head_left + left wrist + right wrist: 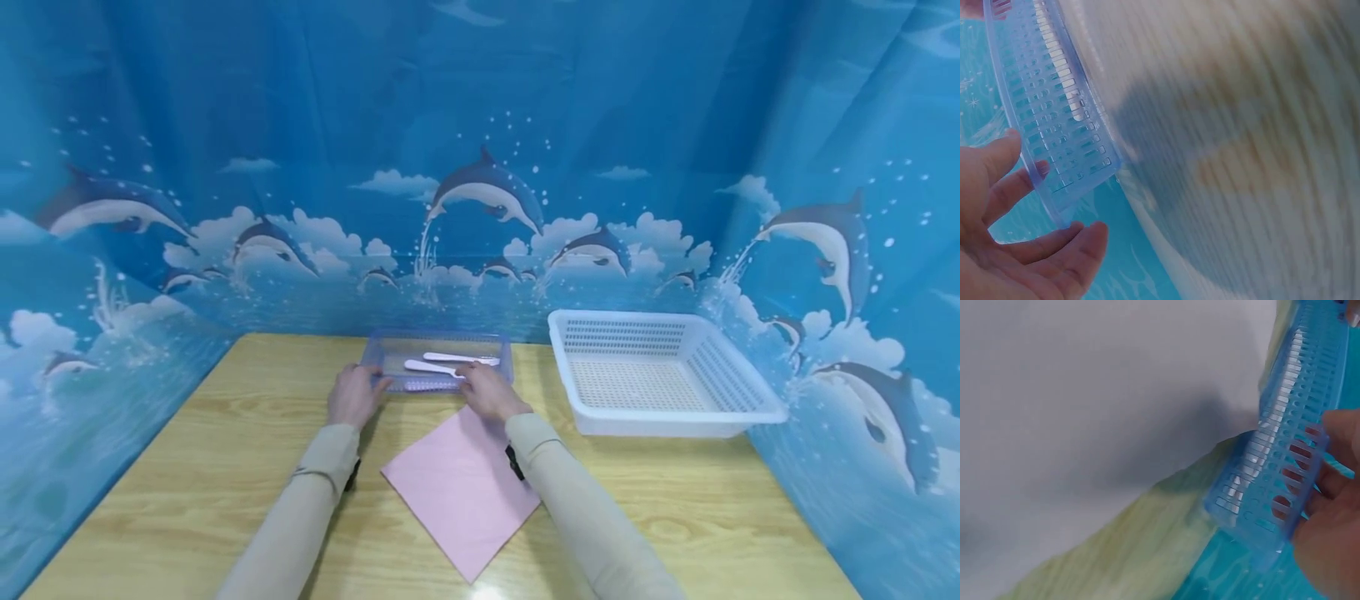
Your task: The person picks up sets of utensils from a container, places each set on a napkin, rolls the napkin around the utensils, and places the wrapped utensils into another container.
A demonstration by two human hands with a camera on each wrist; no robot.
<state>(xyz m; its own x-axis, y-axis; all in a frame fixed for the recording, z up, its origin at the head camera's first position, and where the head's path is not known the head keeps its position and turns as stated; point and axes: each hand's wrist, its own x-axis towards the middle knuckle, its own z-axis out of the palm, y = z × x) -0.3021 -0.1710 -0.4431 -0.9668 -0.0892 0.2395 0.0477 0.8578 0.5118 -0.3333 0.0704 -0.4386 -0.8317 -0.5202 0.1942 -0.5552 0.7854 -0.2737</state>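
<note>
A small see-through blue-purple basket [388, 360] lies near the table's back edge, with two white-handled utensils [435, 367] inside. At its front left corner, my left hand [354, 397] holds the rim; in the left wrist view the thumb and a finger of this hand [1019, 250] lie on either side of the basket wall [1060, 150]. My right hand [491, 392] grips the front wall towards the right. Through the slots of the basket [1272, 487] in the right wrist view, fingers of the right hand [1335, 519] show behind the wall.
A pink cloth [461, 492] lies flat as a diamond in front of the basket, partly under my right forearm. To the right stands a larger white slotted basket [637, 383]. A blue dolphin-print curtain [480, 100] surrounds the back and sides of the wooden table [195, 467].
</note>
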